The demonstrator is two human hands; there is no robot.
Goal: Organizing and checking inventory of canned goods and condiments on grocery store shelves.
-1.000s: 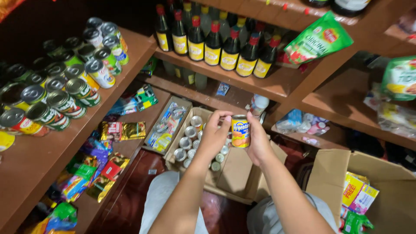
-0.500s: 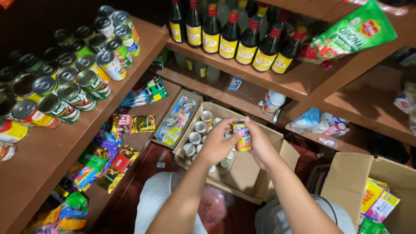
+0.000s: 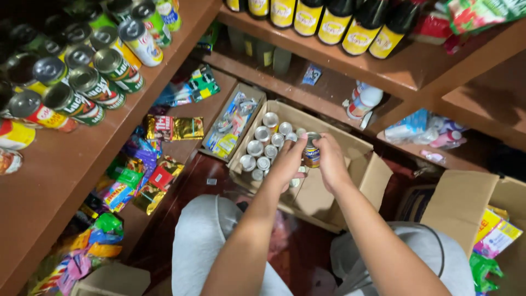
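The left hand (image 3: 289,161) and the right hand (image 3: 332,160) are both clamping around a small cylindrical metal can with a yellow and red label (image 3: 312,151), holding it upright above an open brown cardboard box (image 3: 350,189). Silver-topped tins (image 3: 263,149) are standing inside that box at ten o'clock from the can. Farther off, at twelve o'clock, dark glass bottles with yellow labels (image 3: 334,24) are lining a wooden shelf (image 3: 405,68).

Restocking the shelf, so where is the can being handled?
Centre of the head view: the can is between the left hand and right hand, over the open cardboard box of cans.
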